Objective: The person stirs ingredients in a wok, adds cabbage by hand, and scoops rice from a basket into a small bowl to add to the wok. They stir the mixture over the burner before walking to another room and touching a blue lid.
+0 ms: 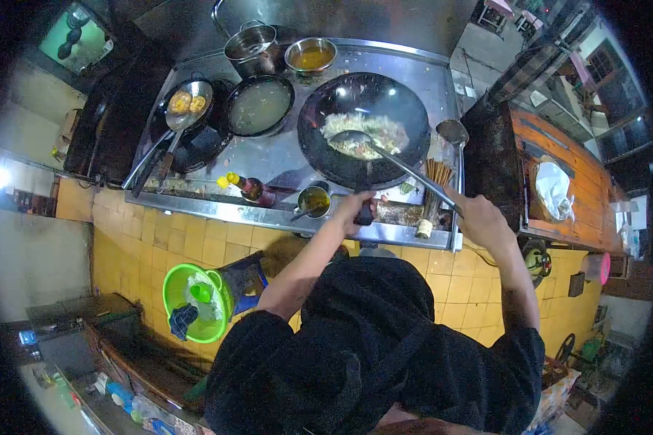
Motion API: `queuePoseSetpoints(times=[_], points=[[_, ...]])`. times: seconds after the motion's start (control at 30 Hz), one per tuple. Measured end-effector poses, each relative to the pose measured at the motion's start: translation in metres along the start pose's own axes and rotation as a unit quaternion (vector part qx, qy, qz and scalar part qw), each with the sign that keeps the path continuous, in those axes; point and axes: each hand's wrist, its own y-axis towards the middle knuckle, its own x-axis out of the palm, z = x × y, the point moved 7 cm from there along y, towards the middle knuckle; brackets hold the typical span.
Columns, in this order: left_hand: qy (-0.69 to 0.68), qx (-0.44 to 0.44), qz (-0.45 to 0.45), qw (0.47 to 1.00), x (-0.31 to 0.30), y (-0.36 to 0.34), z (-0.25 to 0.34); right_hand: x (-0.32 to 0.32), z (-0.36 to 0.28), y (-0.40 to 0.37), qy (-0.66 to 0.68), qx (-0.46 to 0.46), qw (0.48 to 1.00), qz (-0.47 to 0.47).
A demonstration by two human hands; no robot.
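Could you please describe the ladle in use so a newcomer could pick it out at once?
On the steel stove, find the black wok of food. The ladle lies with its bowl in that food, its long handle in the right hand; the other ladle rests outside the wok, unheld.

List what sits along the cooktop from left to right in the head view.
Skimmer → dark pan of pale liquid → large wok with food → spare ladle at the right edge. The stirring ladle lies across the wok, so it is left out.
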Motion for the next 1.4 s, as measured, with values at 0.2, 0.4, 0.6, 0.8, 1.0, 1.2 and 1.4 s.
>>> queuePoseSetpoints(times=[0.2, 0.4, 0.6, 0.8, 1.0, 1.2, 1.4], points=[[0.097, -0.028, 0.021, 0.995, 0.088, -0.1, -0.04, 0.027, -0.003, -0.002, -0.01, 0.03, 0.999, 0.027], [0.07, 0.033, 0.132, 0.988, 0.02, -0.039, -0.002, 0.062, 0.007, 0.008, -0.067, 0.067, 0.995, 0.013], [0.113, -0.02, 0.051, 0.992, 0.029, -0.059, -0.026, 0.002, 0.017, -0.017, -0.004, 0.097, 0.992, 0.085], [0.163, 0.142, 0.045, 0.975, -0.039, 0.037, 0.006, 0.092, 0.03, 0.056, 0.25, 0.079, 0.958, 0.118], [0.156, 0.13, 0.033, 0.979, -0.067, 0.071, 0.007, 0.12, 0.027, 0.149, 0.169, 0.039, 0.981, 0.091], [0.137, 0.074, 0.064, 0.986, -0.037, 0.049, 0.014, 0.136, 0.029, 0.123, 0.177, 0.063, 0.982, 0.028], [-0.15, -0.016, -0.018, 0.988, 0.11, -0.07, 0.008, 0.011, 0.008, 0.022, -0.063, 0.087, 0.993, 0.04]])
